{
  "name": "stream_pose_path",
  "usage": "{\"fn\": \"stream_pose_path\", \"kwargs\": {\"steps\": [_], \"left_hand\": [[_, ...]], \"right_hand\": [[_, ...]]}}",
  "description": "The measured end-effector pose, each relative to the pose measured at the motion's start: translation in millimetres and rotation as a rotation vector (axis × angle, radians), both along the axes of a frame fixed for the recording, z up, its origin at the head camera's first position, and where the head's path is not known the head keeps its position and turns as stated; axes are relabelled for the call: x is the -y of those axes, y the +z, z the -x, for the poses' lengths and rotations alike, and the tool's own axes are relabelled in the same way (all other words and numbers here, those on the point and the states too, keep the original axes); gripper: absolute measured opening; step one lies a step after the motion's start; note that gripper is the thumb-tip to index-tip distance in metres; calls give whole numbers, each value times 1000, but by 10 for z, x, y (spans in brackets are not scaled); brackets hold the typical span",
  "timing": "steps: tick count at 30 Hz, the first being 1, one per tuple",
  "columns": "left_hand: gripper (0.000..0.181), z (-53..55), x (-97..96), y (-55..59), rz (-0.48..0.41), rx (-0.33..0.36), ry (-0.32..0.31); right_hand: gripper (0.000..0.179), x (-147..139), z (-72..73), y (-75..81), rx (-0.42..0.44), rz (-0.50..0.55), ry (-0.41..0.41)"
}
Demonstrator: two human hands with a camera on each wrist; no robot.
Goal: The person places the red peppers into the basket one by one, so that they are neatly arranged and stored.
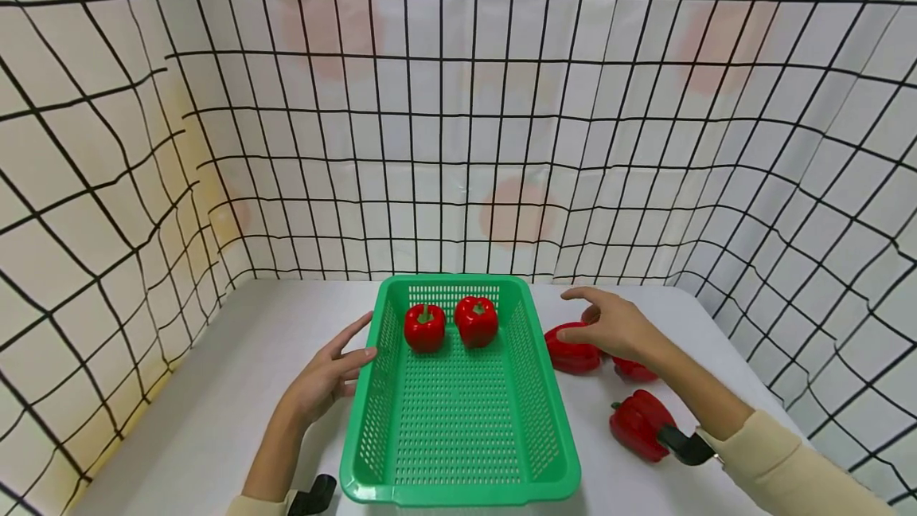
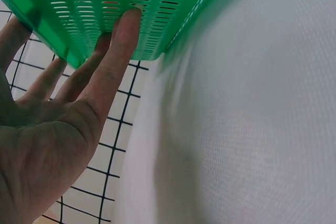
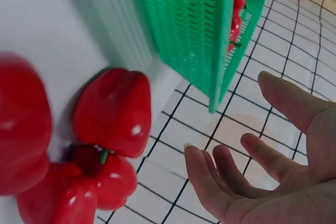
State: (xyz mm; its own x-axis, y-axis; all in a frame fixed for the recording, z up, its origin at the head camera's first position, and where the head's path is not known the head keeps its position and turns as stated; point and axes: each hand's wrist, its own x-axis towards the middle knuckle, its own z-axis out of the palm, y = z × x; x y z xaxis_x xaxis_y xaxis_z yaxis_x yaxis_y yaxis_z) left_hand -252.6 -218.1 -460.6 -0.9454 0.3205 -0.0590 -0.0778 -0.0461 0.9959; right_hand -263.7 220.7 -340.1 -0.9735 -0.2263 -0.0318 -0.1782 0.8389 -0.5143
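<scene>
A green perforated plastic basket (image 1: 458, 494) stands on the white table, with two red bell peppers (image 1: 424, 329) upright at its far end. My left hand (image 1: 325, 381) is at the basket's left side, its fingers extended; in the left wrist view a fingertip touches the slotted wall (image 2: 173, 3). My right hand (image 1: 609, 325) hovers to the right of the basket with nothing in its grasp, thumb and fingers spread apart. Below and near it lie several more red bell peppers (image 3: 113, 111), one (image 1: 641, 424) closer to my wrist. The right forearm and hand partly cover some of these.
White walls with a black wire grid (image 1: 458, 114) enclose the table at the back and both sides. The white tabletop (image 1: 236, 357) extends left of the basket. Dark straps (image 1: 684, 444) sit at both wrists.
</scene>
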Motion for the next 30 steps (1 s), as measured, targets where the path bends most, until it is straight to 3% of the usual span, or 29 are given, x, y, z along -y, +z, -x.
{"fn": "stream_pose_path", "kwargs": {"steps": [6, 15, 21, 30], "left_hand": [[73, -4, -6, -1, 2, 14, 25], [72, -8, -6, 5, -2, 8, 7], [72, -3, -12, 8, -2, 15, 16], [73, -6, -24, 6, 6, 15, 30]], "right_hand": [[69, -163, -48, -53, 27, -23, 17], [70, -389, -177, -218, 52, -24, 19], [76, -517, -263, -250, 74, -51, 6], [82, -687, -329, -407, 158, -107, -13]]}}
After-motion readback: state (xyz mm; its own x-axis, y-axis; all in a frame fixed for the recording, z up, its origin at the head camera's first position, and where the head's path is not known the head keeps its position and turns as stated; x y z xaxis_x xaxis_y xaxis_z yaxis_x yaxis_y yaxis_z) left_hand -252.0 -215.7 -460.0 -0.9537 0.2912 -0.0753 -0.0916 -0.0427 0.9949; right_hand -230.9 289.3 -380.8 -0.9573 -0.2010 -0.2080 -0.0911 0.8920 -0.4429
